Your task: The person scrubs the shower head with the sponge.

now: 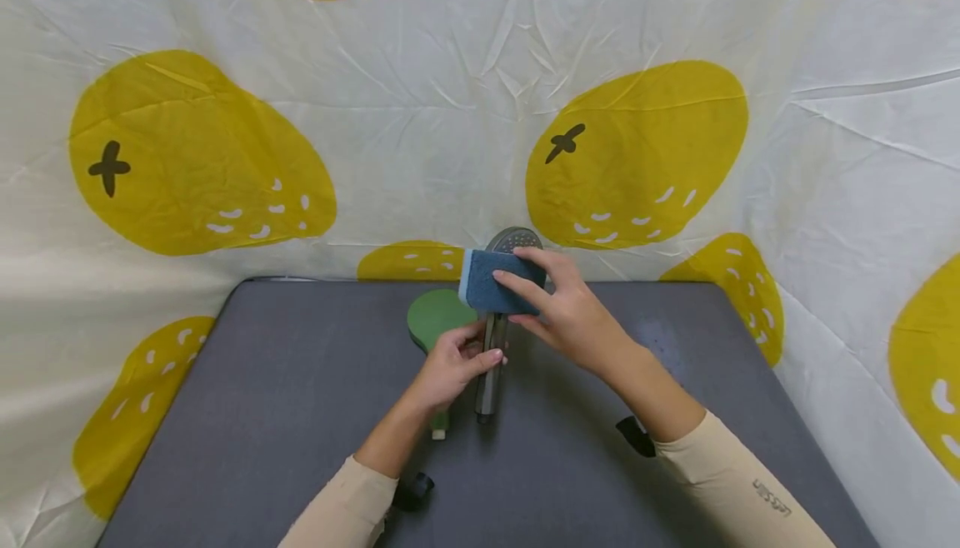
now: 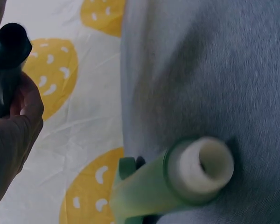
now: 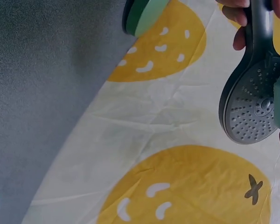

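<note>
Two hands are in use: the handle of a dark shower head [image 3: 249, 102] is gripped by the left hand [image 1: 453, 369], and a blue sponge [image 1: 487, 286] is pinched between the fingers and thumb of the right hand [image 1: 566, 306]. The shower head appears to be held up above the gray table [image 1: 300, 415], presumably so that its nozzle face is kept steady and within the sponge's reach. The sponge is placed across the shower head's face and neck; whether they are pressed together cannot be told. Just left of the shower head, a green round-headed thing [image 1: 441, 315] is partly covered by the left hand. Behind the shower head, a fruit-patterned cloth [image 1: 427, 156] is hung. The nozzle face is partly blocked from sight by the sponge.
</note>
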The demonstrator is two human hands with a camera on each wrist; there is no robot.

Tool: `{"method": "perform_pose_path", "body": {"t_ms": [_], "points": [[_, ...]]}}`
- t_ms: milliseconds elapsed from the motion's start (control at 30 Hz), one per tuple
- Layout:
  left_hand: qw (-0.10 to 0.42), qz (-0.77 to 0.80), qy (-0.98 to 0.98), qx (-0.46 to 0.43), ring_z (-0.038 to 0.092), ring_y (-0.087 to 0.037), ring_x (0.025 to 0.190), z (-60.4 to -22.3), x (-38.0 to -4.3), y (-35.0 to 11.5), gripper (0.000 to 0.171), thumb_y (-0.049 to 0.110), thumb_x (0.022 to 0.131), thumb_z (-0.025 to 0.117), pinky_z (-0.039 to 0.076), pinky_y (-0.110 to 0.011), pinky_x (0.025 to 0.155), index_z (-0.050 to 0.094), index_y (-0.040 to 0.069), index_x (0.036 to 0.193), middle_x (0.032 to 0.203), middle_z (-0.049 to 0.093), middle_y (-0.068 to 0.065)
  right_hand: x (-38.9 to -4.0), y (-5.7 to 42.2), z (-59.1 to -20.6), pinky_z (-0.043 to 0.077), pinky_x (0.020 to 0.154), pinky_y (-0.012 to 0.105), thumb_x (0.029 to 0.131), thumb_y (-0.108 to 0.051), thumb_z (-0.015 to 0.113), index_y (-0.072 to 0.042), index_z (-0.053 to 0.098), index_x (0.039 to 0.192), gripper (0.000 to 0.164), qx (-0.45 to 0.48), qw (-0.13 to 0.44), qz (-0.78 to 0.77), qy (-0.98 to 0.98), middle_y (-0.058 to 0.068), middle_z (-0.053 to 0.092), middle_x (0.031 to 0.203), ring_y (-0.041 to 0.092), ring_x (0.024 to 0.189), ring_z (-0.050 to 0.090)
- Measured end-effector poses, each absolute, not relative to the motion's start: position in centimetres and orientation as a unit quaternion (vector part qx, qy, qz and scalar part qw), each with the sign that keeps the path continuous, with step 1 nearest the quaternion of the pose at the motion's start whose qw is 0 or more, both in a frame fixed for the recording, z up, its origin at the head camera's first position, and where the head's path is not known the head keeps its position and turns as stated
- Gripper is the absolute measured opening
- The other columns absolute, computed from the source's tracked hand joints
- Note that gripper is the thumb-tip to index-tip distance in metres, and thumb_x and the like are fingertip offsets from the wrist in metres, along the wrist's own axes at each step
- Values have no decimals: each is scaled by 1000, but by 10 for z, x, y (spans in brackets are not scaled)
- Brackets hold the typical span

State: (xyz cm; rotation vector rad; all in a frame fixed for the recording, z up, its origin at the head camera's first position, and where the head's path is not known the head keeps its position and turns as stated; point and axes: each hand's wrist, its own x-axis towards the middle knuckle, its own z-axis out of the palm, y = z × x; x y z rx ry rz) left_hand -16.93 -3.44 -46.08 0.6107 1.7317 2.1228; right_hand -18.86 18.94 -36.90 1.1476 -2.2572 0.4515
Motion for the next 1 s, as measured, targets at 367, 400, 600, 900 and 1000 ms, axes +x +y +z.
{"method": "perform_pose_path", "body": {"t_ms": [367,400,600,900,1000], "points": [[166,725,637,203,71,-14,95,-459,-177,-35,59,6,100,67,61,-29,90,43,-4,153,141,56,-31,-184,183,-372,57,100,51,77,-20,93,-17,62,143,73,435,278,123,-848,23,48,147,42,127,50],[163,724,639,200,71,-14,95,-458,-178,-35,57,6,100,67,61,-30,90,44,-5,152,139,57,-32,-184,183,-372,57,99,51,77,-21,93,-17,62,143,72,434,279,117,-848,23,49,147,42,126,51],[162,715,651,197,72,-12,94,-458,-177,-36,56,8,101,67,60,-28,89,45,-5,151,136,58,-33,-183,180,-373,55,101,48,82,-25,90,-19,61,144,69,431,276,82,-856,21,50,146,39,125,52],[186,719,627,234,75,-12,97,-457,-176,-38,51,4,100,66,61,-32,95,50,-8,147,125,62,-40,-195,184,-355,56,99,52,84,-21,88,-15,59,145,68,393,291,108,-866,26,47,147,45,125,50],[184,721,625,237,76,-23,100,-456,-175,-38,50,1,100,65,61,-34,94,49,-9,146,125,59,-44,-201,189,-348,53,102,56,85,-21,87,-13,58,145,67,374,287,128,-873,27,47,146,47,127,48]]}}
